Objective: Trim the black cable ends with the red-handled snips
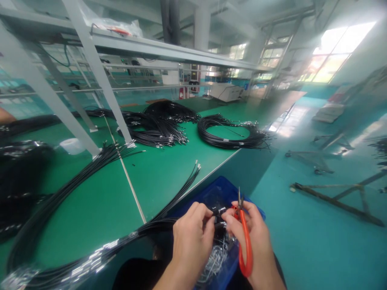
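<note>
"How are the arms set?"
"The bare left forearm (178,272) slants up and rightward from below; the bare right forearm (269,274) slants up and leftward."
"And the hands?"
"The bare left hand (193,229) pinches with thumb and forefinger, knuckles up. The bare right hand (255,231) is just beside it, fingers curled in a grip, thumb pointing leftward."

Glossy teal floor (317,253) to the right, with low metal stands (338,204), some on casters. Green-topped counter (163,165) to the left, under slanting-looking white uprights (99,72) and a long white shelf (181,51). Farther back, a pale pillar (202,30); at upper right, daylight glaring through large windows (356,34) above a turquoise lower wall (319,88).
</note>
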Tool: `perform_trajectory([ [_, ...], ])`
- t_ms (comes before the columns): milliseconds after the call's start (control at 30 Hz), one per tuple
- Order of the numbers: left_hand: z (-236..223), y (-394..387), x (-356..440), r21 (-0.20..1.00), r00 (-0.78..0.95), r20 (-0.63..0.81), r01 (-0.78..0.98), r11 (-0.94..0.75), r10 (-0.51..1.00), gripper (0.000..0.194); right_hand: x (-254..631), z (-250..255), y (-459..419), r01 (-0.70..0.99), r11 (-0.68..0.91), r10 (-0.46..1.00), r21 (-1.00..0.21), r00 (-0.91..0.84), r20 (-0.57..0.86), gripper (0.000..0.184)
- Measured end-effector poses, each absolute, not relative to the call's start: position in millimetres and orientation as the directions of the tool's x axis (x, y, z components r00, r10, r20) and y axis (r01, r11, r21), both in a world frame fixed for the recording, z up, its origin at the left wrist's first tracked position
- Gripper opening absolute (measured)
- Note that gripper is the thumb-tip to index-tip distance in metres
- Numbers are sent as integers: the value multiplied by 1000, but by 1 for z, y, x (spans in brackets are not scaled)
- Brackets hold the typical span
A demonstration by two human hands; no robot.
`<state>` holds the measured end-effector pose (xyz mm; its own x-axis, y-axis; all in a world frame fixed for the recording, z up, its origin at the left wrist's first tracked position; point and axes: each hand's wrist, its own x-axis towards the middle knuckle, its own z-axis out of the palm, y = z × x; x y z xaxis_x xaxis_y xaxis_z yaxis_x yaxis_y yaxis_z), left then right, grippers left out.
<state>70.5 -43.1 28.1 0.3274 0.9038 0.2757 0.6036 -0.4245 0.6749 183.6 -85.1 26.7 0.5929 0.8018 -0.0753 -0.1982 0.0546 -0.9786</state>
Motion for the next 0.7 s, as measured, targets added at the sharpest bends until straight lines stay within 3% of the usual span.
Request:
perform_trajectory([
  [133, 30, -39, 66, 798, 313, 219, 488, -354, 924, 12, 188, 31, -89, -202, 39, 849, -979, 524, -74, 38],
  [233, 33, -32, 60, 897, 317, 157, 350, -269, 935, 9, 199, 33, -96, -308, -61, 972, -950, 199, -126, 36],
  [300, 37, -28, 55, 945, 326, 108, 261, -199, 939, 8, 206, 32, -100, -361, -172, 985, -916, -40, -169, 36],
  [367, 41, -26, 52, 972, 337, 72, 186, -141, 939, 8, 211, 30, -102, -369, -242, 967, -897, -170, -191, 38],
  [533, 44, -27, 49, 987, 354, 49, 124, -99, 934, 9, 210, 23, -98, -345, -293, 936, -892, -293, -195, 41],
  [700, 42, -30, 49, 975, 364, 93, 154, -158, 927, 9, 207, 23, -93, -333, -289, 935, -898, -300, -190, 40],
])
